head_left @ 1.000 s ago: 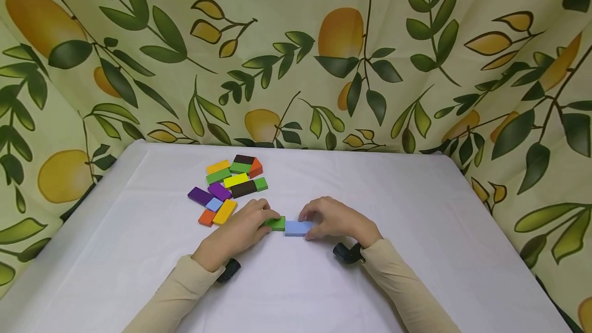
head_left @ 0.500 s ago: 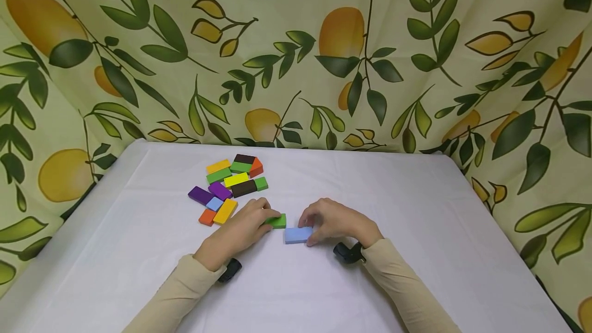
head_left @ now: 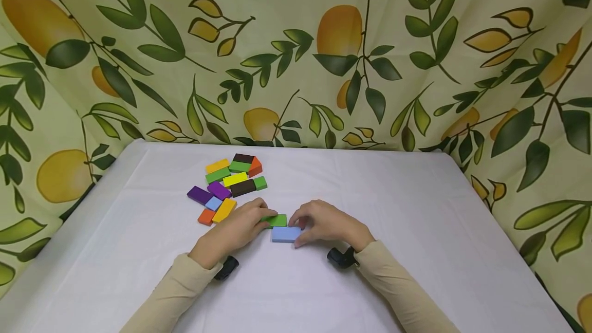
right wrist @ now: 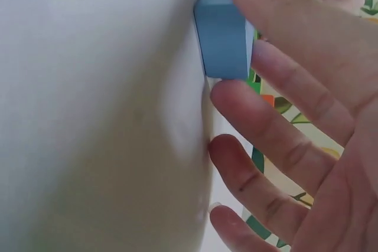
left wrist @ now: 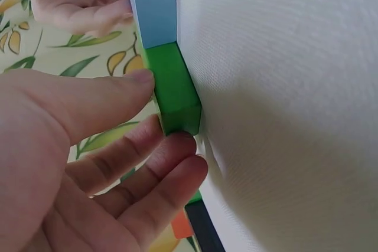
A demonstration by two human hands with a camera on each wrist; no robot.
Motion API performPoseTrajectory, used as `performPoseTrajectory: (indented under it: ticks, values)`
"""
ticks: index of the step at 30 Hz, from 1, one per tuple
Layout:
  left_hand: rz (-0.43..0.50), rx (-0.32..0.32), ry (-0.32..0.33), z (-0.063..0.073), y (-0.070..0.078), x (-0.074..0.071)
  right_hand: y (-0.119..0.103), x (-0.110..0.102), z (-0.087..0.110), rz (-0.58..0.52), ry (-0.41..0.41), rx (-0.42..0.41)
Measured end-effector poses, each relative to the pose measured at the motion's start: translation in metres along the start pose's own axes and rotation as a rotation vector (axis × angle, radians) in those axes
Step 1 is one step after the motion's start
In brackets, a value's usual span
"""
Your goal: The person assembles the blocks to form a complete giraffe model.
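Note:
My left hand pinches a flat green block by its left end, thumb and fingertips on it in the left wrist view. A light blue rectangular block lies flat along the near side of the green one, reaching a little farther right. My right hand grips the blue block at its right end. In the right wrist view the thumb lies over the blue block, with fingers at its end and far side. Both blocks rest on the white cloth.
Several coloured blocks lie in a loose cluster left of the hands, among them a purple block, an orange-yellow block, a dark brown block and a red-orange triangular block. A leaf-patterned curtain hangs behind the white-covered table.
The blue block was at the green block's right end. My right hand has drawn it toward me, then slid it left along the green block's near side. The left hand stays nearly still.

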State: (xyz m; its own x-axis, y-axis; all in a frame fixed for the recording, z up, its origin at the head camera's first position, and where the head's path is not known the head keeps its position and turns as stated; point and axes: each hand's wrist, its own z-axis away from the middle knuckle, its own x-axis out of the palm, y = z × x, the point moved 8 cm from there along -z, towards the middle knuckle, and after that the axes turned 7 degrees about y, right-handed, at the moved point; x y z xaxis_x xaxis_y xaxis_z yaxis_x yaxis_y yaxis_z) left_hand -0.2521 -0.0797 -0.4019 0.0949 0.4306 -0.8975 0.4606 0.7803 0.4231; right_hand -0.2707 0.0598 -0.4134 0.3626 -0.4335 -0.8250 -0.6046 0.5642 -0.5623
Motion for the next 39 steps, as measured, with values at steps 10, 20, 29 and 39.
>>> performPoseTrajectory:
  ticks: [10,20,29,39]
  values:
    - [0.055,0.048,-0.026,0.0012,0.0023,0.0000,0.0031,0.0019,-0.0002,-0.040,0.003,0.051]
    - [0.098,0.023,-0.098,0.0009,-0.0002,0.0032,0.0018,0.0043,-0.0034,0.001,0.044,0.074]
    - [0.091,0.026,-0.114,0.0015,0.0012,0.0033,0.0013,0.0029,-0.0020,0.008,0.083,0.079]
    - [0.091,0.026,-0.147,0.0039,0.0019,0.0025,-0.0014,0.0046,-0.0032,0.019,0.090,0.063]
